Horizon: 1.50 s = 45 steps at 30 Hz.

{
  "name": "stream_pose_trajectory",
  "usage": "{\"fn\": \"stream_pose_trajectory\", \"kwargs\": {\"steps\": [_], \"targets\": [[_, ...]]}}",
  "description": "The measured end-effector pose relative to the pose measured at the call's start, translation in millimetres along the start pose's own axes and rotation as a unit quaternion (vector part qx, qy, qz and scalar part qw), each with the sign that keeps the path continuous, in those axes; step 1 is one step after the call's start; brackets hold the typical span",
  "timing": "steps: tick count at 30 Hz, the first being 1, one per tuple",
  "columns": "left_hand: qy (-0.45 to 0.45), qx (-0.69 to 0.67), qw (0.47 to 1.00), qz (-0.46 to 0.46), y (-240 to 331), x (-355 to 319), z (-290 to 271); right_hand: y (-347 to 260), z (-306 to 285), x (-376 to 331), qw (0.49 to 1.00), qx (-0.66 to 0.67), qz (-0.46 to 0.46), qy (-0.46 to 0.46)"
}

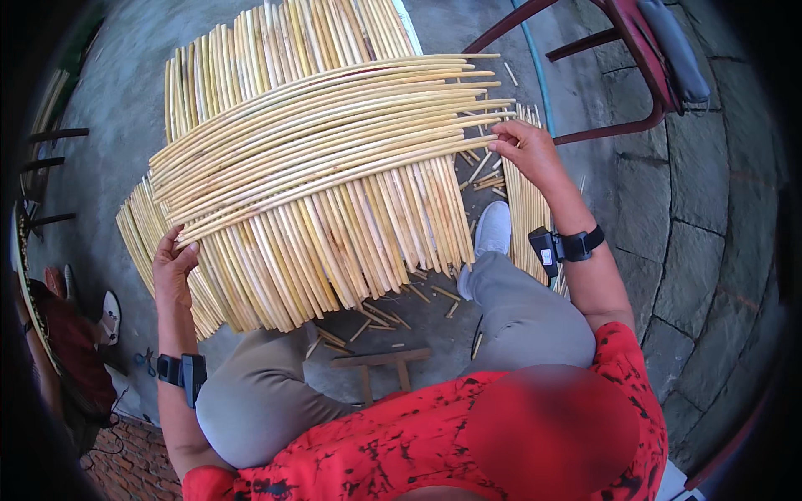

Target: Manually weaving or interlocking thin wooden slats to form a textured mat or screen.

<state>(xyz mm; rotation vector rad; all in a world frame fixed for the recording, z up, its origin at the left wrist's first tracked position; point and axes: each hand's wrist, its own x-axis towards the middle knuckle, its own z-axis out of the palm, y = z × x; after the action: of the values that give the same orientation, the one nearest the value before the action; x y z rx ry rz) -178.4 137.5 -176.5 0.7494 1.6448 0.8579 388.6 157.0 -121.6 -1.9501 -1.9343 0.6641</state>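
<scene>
Both my hands are at the ends of the nearest pale reed stick [418, 160] in a crosswise layer. My left hand [175, 264] pinches its left end between thumb and fingers. At the right end, my right hand [524, 149] closes thumb and fingertips on the tip. Several similar sticks [309, 118] lie side by side just beyond it, bowed in view, their right ends uneven. Beneath them spreads a wide layer of sticks [334, 242] running away from me, its near ends just above my knees.
More long sticks [526, 204] lie by my right foot. Short cut pieces [380, 314] litter the floor near a small wooden stand [380, 359]. A dark red chair [647, 50] stands far right. Scissors [146, 361] lie at left, near another person's shoe [110, 317].
</scene>
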Motion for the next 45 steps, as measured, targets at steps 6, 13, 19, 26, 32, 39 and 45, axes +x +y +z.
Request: {"fn": "stream_pose_trajectory", "kwargs": {"steps": [6,13,19,26,32,39,45], "targets": [[-0.014,-0.001,1.0,-0.007,14.5,-6.4,-20.5,-22.8,-2.3,-23.1,0.999,0.002,0.049,-0.004],[0.005,0.023,0.999,0.037,24.1,-32.4,-34.4,42.2,-106.1,-71.5,0.977,0.144,0.16,-0.003],[-0.05,0.064,0.997,0.003,108.3,-111.9,-75.7,122.2,-182.6,-184.9,0.95,0.175,0.257,-0.003],[-0.216,0.143,0.956,0.135,218.1,-217.6,96.0,234.3,-60.4,-309.7,0.916,0.179,0.358,-0.013],[-0.348,0.149,0.92,0.106,171.3,-250.4,251.9,268.4,56.3,-311.0,0.928,0.066,0.358,0.077],[-0.233,0.236,0.94,0.08,103.2,-179.6,261.6,253.0,88.2,-233.2,0.942,-0.116,0.314,0.031],[-0.239,0.222,0.943,0.065,94.1,-162.8,275.4,246.3,99.6,-219.7,0.916,-0.129,0.379,0.021]]}}
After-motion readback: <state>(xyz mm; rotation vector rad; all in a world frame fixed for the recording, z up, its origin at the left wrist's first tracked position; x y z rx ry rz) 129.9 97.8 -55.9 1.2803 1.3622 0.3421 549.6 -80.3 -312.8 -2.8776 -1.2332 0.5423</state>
